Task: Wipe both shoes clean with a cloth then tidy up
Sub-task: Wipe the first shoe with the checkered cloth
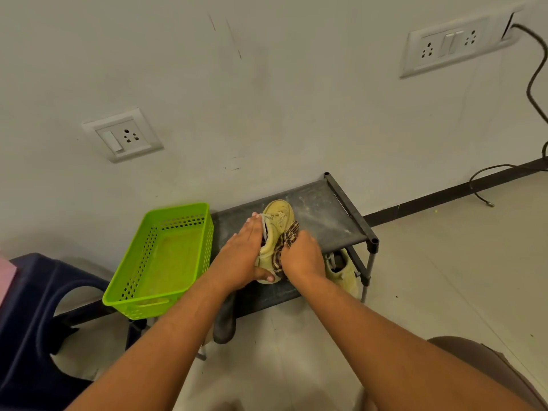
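Observation:
A pale yellow shoe lies on the top shelf of a low dark rack, toe pointing at the wall. My left hand holds it from the left, fingers along its side and thumb under the heel. My right hand grips a brown-and-cream patterned cloth and presses it on the shoe's right side. The second yellow shoe sits on the lower shelf, partly hidden by my right wrist and the rack.
A green perforated basket stands on the rack's left end. A dark blue plastic stool is at the left. A dark shoe pokes out under the rack. Black cables trail on the floor at right. The wall is close behind.

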